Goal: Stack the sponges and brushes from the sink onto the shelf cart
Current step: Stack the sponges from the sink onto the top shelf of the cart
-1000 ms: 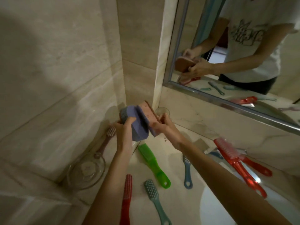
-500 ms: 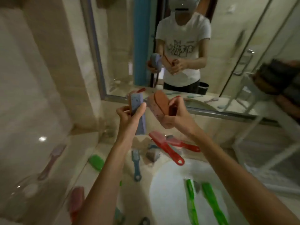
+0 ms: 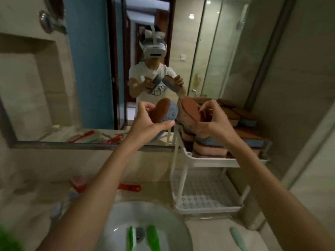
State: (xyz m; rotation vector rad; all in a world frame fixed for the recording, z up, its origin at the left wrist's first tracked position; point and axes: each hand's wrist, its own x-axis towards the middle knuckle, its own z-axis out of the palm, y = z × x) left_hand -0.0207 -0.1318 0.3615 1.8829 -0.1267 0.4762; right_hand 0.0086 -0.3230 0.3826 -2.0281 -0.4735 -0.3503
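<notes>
The left hand (image 3: 150, 122) curls round an oval blue sponge (image 3: 171, 114) with a coarse brown scouring face. The right hand (image 3: 212, 125) pinches a pink sponge (image 3: 189, 111) of the same kind. Both sponges are held side by side at twelve o'clock from the sink (image 3: 159, 212), by the left rim of the white plastic shelf cart (image 3: 213, 162). Stacked sponges (image 3: 208, 150) fill its top tier, with a tall gap above the perforated lower tier. At six o'clock, blurred green brushes (image 3: 153, 236) run off-frame.

Blue sponge (image 3: 168, 113) and pink sponge (image 3: 188, 115) tilt beside the shelf cart (image 3: 213, 163).

a framed mirror (image 3: 87, 69) hangs on the beige tiled wall (image 3: 54, 160) above a pale counter (image 3: 27, 200).
</notes>
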